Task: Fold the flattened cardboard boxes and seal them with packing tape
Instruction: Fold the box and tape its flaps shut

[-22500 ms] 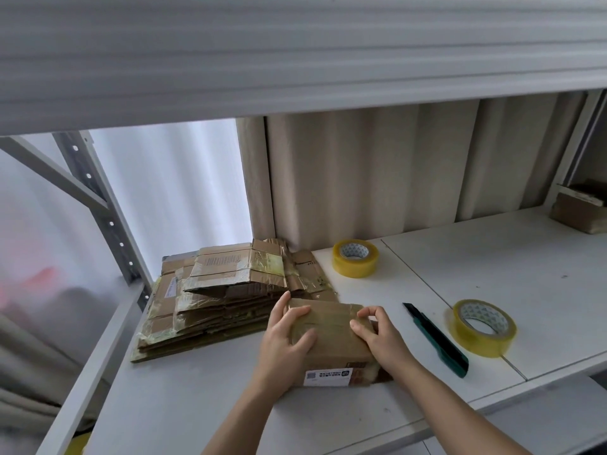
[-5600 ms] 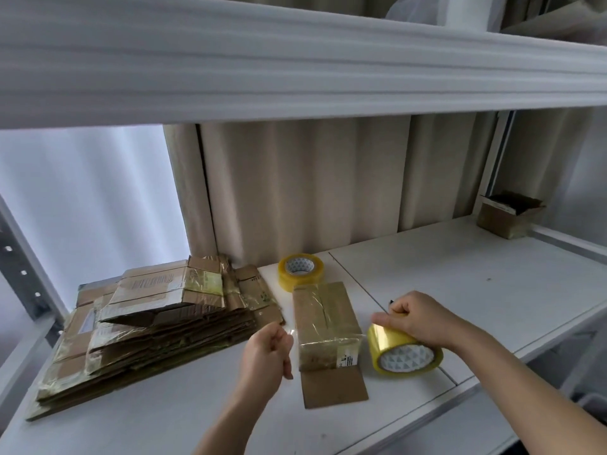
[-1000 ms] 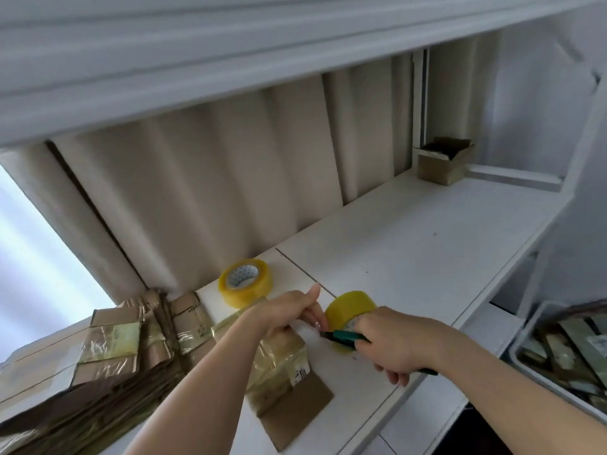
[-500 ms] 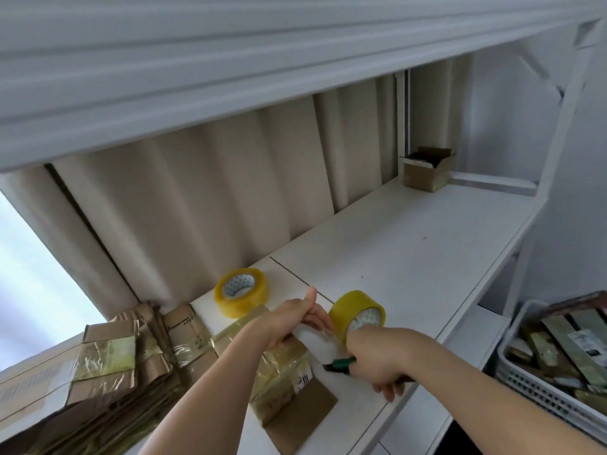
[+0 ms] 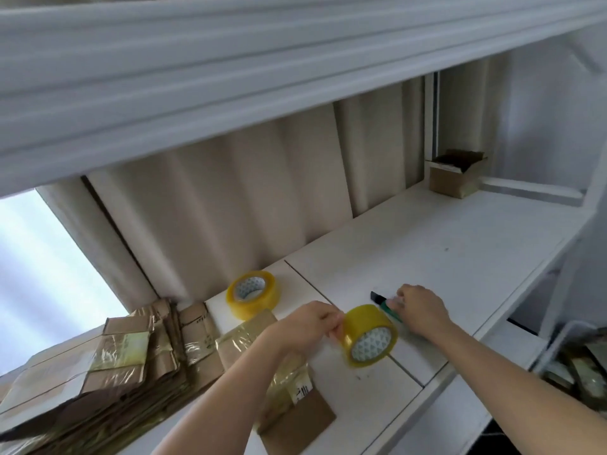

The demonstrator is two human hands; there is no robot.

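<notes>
Cardboard stack (image 5: 98, 366): brown flattened boxes piled at the shelf's left end, glossy with old tape, well apart from both hands.
Shelf (image 5: 443, 244): white, carries everything; an open small box (image 5: 456, 175) sits at its far right corner.
Box in work (image 5: 279, 382): taped, lying flat under the left forearm, long axis running away from the person, one bare flap nearest the shelf edge.
Tape roll (image 5: 369, 336): yellow, on edge just right of the box, core facing the camera.
Left hand (image 5: 308, 323): nearer the roll, fingers pinched at its left rim.
Right hand (image 5: 420, 307): curled over the green-handled knife (image 5: 382, 305); whether it grips cannot be told.
Spare roll (image 5: 253, 293): yellow, resting behind the box.
</notes>
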